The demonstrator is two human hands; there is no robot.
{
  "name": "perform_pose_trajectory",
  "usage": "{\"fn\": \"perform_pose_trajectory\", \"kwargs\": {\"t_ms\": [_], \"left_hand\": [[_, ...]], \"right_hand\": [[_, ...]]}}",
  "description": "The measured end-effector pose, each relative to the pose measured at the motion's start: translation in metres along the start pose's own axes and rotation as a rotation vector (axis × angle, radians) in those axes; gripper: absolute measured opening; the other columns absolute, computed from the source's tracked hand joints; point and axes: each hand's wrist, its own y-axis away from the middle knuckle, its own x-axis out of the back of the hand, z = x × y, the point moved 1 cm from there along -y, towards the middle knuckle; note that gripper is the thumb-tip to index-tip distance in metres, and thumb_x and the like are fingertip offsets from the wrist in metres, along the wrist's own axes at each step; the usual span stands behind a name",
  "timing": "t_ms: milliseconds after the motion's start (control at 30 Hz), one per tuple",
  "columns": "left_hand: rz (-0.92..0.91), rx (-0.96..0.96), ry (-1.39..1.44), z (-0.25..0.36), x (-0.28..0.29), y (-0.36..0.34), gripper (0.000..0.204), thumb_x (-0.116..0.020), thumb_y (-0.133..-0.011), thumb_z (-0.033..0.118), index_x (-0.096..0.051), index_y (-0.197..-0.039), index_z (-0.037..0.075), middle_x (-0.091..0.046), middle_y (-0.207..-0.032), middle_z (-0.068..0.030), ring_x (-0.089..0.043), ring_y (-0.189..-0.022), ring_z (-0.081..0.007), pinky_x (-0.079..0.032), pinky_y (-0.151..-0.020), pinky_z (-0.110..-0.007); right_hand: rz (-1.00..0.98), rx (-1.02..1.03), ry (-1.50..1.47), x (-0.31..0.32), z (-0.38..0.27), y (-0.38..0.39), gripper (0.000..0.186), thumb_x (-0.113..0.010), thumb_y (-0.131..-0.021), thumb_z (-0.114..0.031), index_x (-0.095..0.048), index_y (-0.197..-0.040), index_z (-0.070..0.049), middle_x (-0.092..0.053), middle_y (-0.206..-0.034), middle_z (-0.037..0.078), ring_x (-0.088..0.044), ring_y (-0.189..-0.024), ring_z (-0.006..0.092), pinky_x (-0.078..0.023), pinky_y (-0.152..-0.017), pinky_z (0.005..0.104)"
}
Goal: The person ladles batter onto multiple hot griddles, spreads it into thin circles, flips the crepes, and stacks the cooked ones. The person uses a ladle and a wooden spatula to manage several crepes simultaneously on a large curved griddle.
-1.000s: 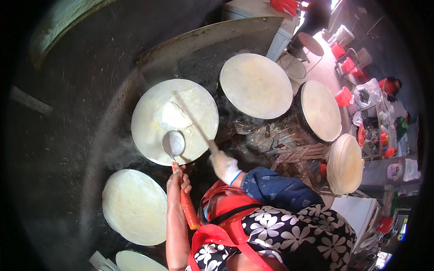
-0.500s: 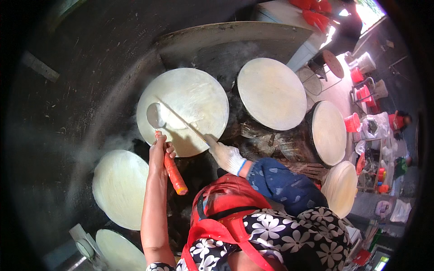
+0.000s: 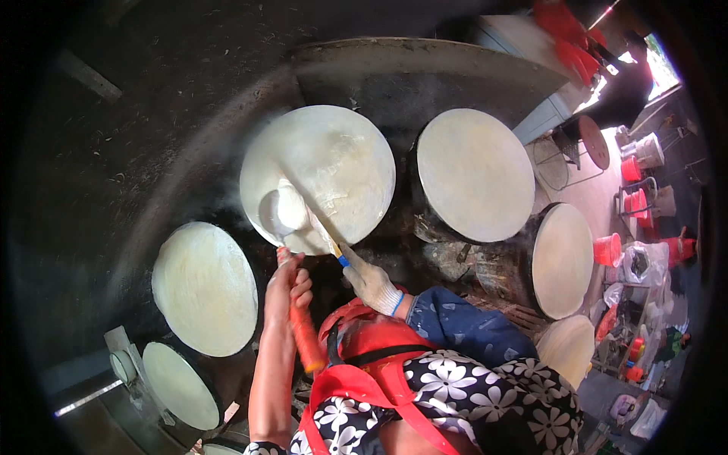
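Observation:
My bare left hand (image 3: 290,280) grips the red handle of a metal ladle (image 3: 274,211), whose bowl sits over the lower-left part of a large round griddle (image 3: 334,144) coated in pale batter. My right hand (image 3: 368,282), in a white knit glove, is closed on a long flat spatula (image 3: 326,236) with a blue band. The spatula reaches onto the same griddle, against a thick white blob of batter (image 3: 292,201) beside the ladle bowl. Faint steam hangs round the griddle's left edge.
Pale rounds cover griddles at right (image 3: 474,174), far right (image 3: 563,262), left (image 3: 203,288) and lower left (image 3: 180,385). A stack of thin rounds (image 3: 566,350) is at lower right. A curved wall (image 3: 425,57) stands behind. Red buckets (image 3: 607,250) and a stool (image 3: 594,144) are at right.
The ladle has moved lower on the griddle relative to its centre, and the spatula has drawn the white blob toward the ladle's bowl. The view has shifted, moving the side griddles in the picture.

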Motion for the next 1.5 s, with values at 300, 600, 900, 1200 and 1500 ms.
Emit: {"fn": "perform_pose_trajectory", "kwargs": {"t_ms": [300, 600, 900, 1200, 1500], "left_hand": [[-0.36, 0.125, 0.75, 0.02, -0.021, 0.052, 0.044, -0.049, -0.112, 0.02, -0.046, -0.145, -0.008, -0.041, -0.074, -0.0011, -0.039, -0.05, -0.0072, -0.034, -0.038, -0.022], [-0.302, 0.12, 0.761, -0.005, -0.03, 0.1, 0.046, -0.042, -0.116, 0.02, -0.042, -0.149, -0.012, -0.04, -0.074, -0.0019, -0.04, -0.05, -0.0097, -0.035, -0.039, -0.025], [-0.465, 0.138, 1.017, -0.015, 0.036, 0.145, 0.051, -0.042, -0.114, 0.018, -0.036, -0.154, -0.013, -0.043, -0.078, -0.0051, -0.045, -0.053, -0.0123, -0.042, -0.045, -0.027], [-0.28, -0.055, 0.969, -0.047, 0.108, 0.22, 0.045, -0.047, -0.111, 0.016, -0.046, -0.148, -0.009, -0.045, -0.077, -0.0034, -0.039, -0.05, -0.0074, -0.036, -0.038, -0.024], [-0.152, -0.279, 1.043, -0.085, 0.197, 0.307, 0.045, -0.046, -0.112, 0.019, -0.047, -0.149, -0.008, -0.045, -0.078, -0.0034, -0.04, -0.05, -0.0082, -0.038, -0.039, -0.024]], "right_hand": [[0.084, -0.144, 0.784, 0.112, -0.045, -0.057, 0.061, -0.056, -0.105, -0.025, -0.038, -0.162, -0.02, -0.07, -0.095, 0.019, -0.072, -0.078, 0.0434, -0.056, -0.065, 0.0587], [-0.316, -0.072, 0.95, 0.071, 0.022, 0.009, 0.067, -0.05, -0.106, -0.022, -0.025, -0.169, -0.022, -0.069, -0.096, 0.02, -0.075, -0.074, 0.0395, -0.058, -0.064, 0.058], [0.061, -0.254, 0.692, 0.071, 0.036, 0.015, 0.07, -0.055, -0.105, -0.022, -0.026, -0.168, -0.019, -0.068, -0.102, 0.027, -0.07, -0.089, 0.0477, -0.055, -0.077, 0.0561], [-0.06, 0.103, 0.757, -0.02, -0.047, -0.018, 0.062, -0.059, -0.104, -0.03, -0.038, -0.162, -0.022, -0.069, -0.096, 0.019, -0.072, -0.081, 0.0425, -0.056, -0.068, 0.0557], [-0.09, 0.293, 0.514, -0.119, -0.105, -0.12, 0.046, -0.061, -0.101, -0.027, -0.063, -0.145, -0.017, -0.071, -0.12, 0.024, -0.066, -0.114, 0.0443, -0.053, -0.097, 0.0493]]}}
